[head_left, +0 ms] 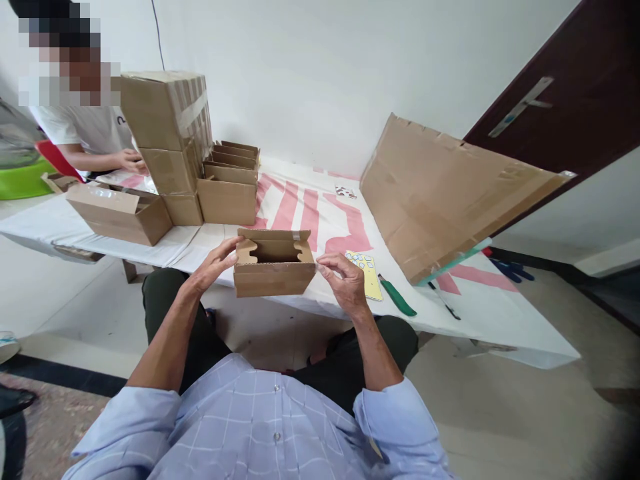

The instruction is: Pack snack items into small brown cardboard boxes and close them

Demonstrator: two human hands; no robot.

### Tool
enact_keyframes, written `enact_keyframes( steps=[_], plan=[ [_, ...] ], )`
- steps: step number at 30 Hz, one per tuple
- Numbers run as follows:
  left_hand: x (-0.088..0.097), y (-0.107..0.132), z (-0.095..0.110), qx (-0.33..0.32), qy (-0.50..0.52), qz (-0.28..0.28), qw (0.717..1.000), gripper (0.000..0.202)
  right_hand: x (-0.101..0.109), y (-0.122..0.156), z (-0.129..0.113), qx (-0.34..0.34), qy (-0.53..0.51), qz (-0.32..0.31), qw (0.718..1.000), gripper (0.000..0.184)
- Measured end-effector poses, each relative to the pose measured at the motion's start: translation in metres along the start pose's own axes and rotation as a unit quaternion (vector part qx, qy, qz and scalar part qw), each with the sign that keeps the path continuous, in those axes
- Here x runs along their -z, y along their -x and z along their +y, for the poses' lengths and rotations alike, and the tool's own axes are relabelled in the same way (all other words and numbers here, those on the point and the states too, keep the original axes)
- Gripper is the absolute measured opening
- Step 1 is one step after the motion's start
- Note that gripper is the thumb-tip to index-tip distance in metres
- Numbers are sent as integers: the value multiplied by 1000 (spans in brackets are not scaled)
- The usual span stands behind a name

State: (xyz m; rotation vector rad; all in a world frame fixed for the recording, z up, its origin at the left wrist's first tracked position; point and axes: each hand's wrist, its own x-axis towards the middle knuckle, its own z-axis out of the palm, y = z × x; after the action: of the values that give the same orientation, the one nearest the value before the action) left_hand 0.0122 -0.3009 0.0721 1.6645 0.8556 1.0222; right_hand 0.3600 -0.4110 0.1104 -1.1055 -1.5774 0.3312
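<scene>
A small cardboard box (274, 279) sits in front of me at the table's near edge, its top open and its inside dark. Notched side flaps stand inside its two ends. My left hand (213, 265) holds the box's left end, with the fingertips at the upper corner. At the opposite end, the thumb and fingers of my right hand (346, 279) pinch the right edge. Just beyond that hand lies a yellow sheet (371, 280) with pale stickers. Beside the sheet is a green-handled cutter (399, 297).
Stacked cardboard boxes (170, 113) and a row of open boxes (227, 202) stand at left. Another box (120, 212) lies near a co-worker (95, 133). A large cardboard sheet (450, 190) leans at right, near a thin black tool (445, 301). Cloth covers the table (525, 327).
</scene>
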Motion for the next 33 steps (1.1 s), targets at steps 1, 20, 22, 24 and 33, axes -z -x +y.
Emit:
enact_keyframes(
  steps=[1,20,22,24,33],
  plan=[
    [1,1,-2,-8,4,-10,1000,103,-1,-1,-3,21,18,7,1000,11],
    [-32,8,12,-73,-62,43,994,50,-27,-7,-19,109,126,48,985,15],
    [-34,8,13,-86,-71,61,992,46,-27,-6,-22,106,142,41,983,16],
    [-38,8,14,-86,-80,76,990,46,-26,-4,-22,120,171,31,978,16],
    [-59,7,21,-95,-100,89,987,36,-24,9,-23,207,268,30,940,19]
  ],
)
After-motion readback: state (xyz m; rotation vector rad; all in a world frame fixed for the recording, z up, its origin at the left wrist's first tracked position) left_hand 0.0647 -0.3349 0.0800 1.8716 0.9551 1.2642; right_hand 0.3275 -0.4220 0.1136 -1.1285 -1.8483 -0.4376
